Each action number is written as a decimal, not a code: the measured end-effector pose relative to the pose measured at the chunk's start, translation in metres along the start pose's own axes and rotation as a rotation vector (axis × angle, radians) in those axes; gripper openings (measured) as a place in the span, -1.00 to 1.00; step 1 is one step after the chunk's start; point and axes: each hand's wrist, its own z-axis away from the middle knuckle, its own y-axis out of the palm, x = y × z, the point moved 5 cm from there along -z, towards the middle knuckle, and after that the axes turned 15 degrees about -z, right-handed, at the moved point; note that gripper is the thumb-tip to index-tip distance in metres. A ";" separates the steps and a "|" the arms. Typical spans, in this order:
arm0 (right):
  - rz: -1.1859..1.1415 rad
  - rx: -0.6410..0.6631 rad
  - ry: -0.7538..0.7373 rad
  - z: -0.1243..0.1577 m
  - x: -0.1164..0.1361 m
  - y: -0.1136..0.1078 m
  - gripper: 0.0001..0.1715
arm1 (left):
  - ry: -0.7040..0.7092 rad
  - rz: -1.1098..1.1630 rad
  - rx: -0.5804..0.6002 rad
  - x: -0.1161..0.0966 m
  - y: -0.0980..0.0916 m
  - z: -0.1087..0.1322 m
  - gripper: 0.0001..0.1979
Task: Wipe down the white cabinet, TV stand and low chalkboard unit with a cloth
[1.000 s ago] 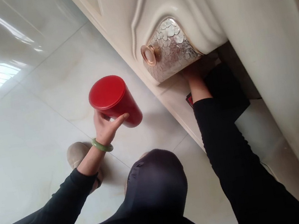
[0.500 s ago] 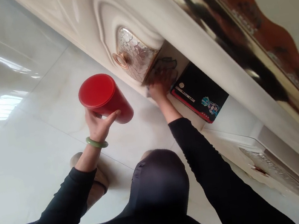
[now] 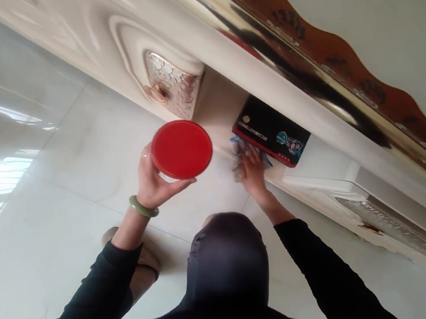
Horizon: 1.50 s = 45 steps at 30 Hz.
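Note:
My left hand (image 3: 152,183) grips a red round canister (image 3: 182,150) from its side, thumb stretched along the lower edge. The canister's flat red end faces up toward me, and it is held above the floor. My right hand (image 3: 253,170) presses on a crumpled grey-blue cloth (image 3: 238,170) at the front edge of the cabinet's open compartment (image 3: 220,95). The cloth is partly hidden under the fingers. Just beyond my right hand lies a black box with a red edge and stickers (image 3: 271,130), inside the compartment.
The cream cabinet (image 3: 69,58) runs diagonally, with a silver scaled panel and ring handle (image 3: 175,81) left of the compartment. A gold-trimmed top edge (image 3: 254,38) overhangs it. Another drawer front (image 3: 405,233) is at lower right. Glossy tiles (image 3: 61,206) cover the floor.
My right hand has drawn the cloth out from deep in the compartment to its front edge, toward me. My left hand has moved the canister right and tipped its end up toward me.

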 end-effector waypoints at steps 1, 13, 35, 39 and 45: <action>-0.008 -0.054 0.022 0.014 -0.012 -0.010 -0.40 | 0.005 0.035 0.021 -0.004 0.011 0.001 -0.04; -0.014 -0.323 0.273 0.116 -0.028 -0.022 -0.33 | 0.136 0.089 0.135 -0.043 0.101 -0.049 0.07; 0.067 -0.189 0.213 -0.056 0.015 -0.091 -0.33 | -0.025 -0.383 0.144 -0.041 0.191 -0.101 0.10; 0.221 -0.070 0.181 -0.083 0.021 -0.065 -0.26 | 0.086 -0.359 0.107 -0.042 0.181 -0.060 -0.10; 0.257 -0.120 0.211 -0.081 0.020 -0.062 -0.29 | -0.009 -0.219 0.405 -0.009 0.228 -0.022 -0.48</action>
